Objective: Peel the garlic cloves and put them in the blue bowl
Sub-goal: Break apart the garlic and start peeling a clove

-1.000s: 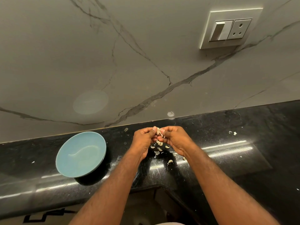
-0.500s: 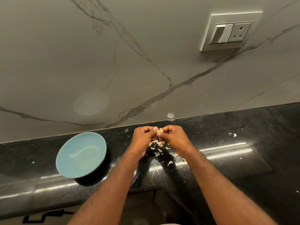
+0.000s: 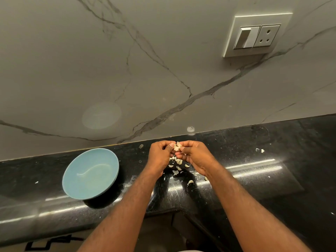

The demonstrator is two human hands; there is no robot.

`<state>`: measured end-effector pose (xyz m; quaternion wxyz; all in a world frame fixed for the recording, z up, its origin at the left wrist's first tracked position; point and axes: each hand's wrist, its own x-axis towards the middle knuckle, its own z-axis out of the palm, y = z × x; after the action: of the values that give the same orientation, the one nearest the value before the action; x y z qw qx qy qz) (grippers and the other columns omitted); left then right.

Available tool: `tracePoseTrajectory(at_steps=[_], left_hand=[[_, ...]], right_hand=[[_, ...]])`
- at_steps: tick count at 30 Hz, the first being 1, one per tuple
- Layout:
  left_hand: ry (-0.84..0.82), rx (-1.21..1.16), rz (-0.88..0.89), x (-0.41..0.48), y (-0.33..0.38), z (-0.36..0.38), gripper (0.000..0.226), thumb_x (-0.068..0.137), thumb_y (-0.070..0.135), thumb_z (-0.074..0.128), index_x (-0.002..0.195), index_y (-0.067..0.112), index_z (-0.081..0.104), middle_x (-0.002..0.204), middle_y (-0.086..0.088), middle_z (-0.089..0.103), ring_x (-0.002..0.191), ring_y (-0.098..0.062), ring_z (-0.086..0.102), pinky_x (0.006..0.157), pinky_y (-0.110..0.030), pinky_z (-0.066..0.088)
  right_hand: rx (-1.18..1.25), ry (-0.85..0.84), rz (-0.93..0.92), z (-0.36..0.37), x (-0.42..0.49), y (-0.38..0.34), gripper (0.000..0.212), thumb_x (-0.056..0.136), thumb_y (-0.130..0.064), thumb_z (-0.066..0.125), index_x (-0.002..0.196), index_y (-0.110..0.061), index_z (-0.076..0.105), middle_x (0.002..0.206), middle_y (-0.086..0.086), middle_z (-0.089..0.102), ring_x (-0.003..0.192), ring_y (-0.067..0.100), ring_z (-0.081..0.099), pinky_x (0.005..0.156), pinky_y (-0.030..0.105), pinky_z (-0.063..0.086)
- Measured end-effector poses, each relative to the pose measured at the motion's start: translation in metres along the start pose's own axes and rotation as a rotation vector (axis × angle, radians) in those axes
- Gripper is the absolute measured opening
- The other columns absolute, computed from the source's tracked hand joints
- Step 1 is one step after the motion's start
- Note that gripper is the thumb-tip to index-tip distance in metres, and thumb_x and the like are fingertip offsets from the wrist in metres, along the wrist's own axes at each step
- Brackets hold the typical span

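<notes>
Countertop point(image 3: 272, 190) — 2 hands point(image 3: 160, 155) point(image 3: 197, 157) pinch garlic point(image 3: 177, 147).

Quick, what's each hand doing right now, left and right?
Left hand: fingers curled, pinching the garlic clove.
Right hand: fingers curled, pinching the same garlic clove.

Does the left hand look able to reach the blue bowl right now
Probably yes: the blue bowl sits just left of the left hand, nothing standing between them on the counter, though it and the right hand are pinching garlic.
</notes>
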<state>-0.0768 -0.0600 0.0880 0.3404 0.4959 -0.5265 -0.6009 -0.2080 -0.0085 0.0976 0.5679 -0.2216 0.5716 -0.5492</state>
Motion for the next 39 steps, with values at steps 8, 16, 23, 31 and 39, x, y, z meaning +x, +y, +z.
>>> tracePoseTrajectory(at_steps=[8,16,23,31,39], left_hand=[[0.015,0.050,0.006,-0.002,-0.007,0.004,0.015,0.097,0.006,0.061,0.091,0.014,0.073,0.086,-0.009,0.075,0.077,-0.015,0.070,0.074,-0.026,0.058],[0.095,0.072,0.002,-0.005,-0.013,0.009,0.017,0.099,0.006,0.057,0.099,0.013,0.073,0.091,-0.005,0.073,0.082,-0.015,0.069,0.078,-0.029,0.058],[0.076,-0.031,-0.045,-0.006,-0.014,0.011,0.018,0.100,0.004,0.054,0.104,0.012,0.070,0.089,-0.007,0.073,0.069,-0.007,0.063,0.063,-0.017,0.052],[0.079,-0.162,-0.125,-0.002,-0.011,0.010,0.018,0.101,0.003,0.051,0.107,0.007,0.068,0.088,-0.011,0.072,0.069,-0.011,0.065,0.063,-0.018,0.054],[0.004,0.048,-0.077,-0.002,-0.019,0.004,0.013,0.095,0.001,0.061,0.106,0.005,0.067,0.082,-0.009,0.070,0.070,-0.011,0.065,0.067,-0.020,0.056]], right_hand=[[-0.135,0.051,-0.075,0.005,0.004,0.009,0.013,0.088,0.005,0.070,0.100,0.010,0.068,0.081,0.017,0.072,0.066,0.016,0.068,0.062,0.021,0.057],[0.043,0.079,0.020,0.003,0.005,0.015,0.011,0.092,0.011,0.060,0.095,0.005,0.069,0.088,0.018,0.072,0.073,0.020,0.070,0.064,0.021,0.059],[0.112,0.115,0.044,0.004,0.001,0.013,0.011,0.089,0.014,0.059,0.092,0.007,0.066,0.077,0.015,0.068,0.058,0.014,0.062,0.055,0.019,0.054],[0.127,0.147,0.057,0.003,0.001,0.012,0.016,0.087,0.015,0.057,0.095,0.003,0.064,0.078,0.013,0.064,0.061,0.015,0.059,0.053,0.020,0.052],[-0.411,0.107,-0.041,-0.007,0.010,0.023,0.017,0.098,0.002,0.052,0.099,-0.006,0.067,0.079,0.012,0.066,0.062,0.013,0.061,0.063,0.026,0.055]])
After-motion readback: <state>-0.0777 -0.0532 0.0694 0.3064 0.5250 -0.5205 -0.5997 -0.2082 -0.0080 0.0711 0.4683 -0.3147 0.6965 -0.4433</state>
